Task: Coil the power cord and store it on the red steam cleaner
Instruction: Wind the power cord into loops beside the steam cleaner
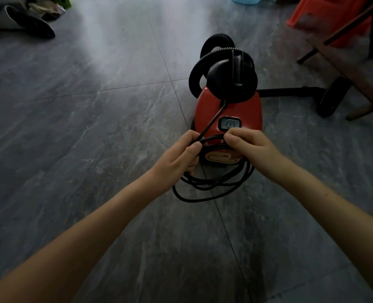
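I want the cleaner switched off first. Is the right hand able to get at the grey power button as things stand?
Probably yes: the power button sits uncovered just beyond the right hand, but that hand is closed on the power cord and would need to let go.

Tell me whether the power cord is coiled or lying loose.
Coiled: the power cord hangs in several loops from both hands, left hand and right hand.
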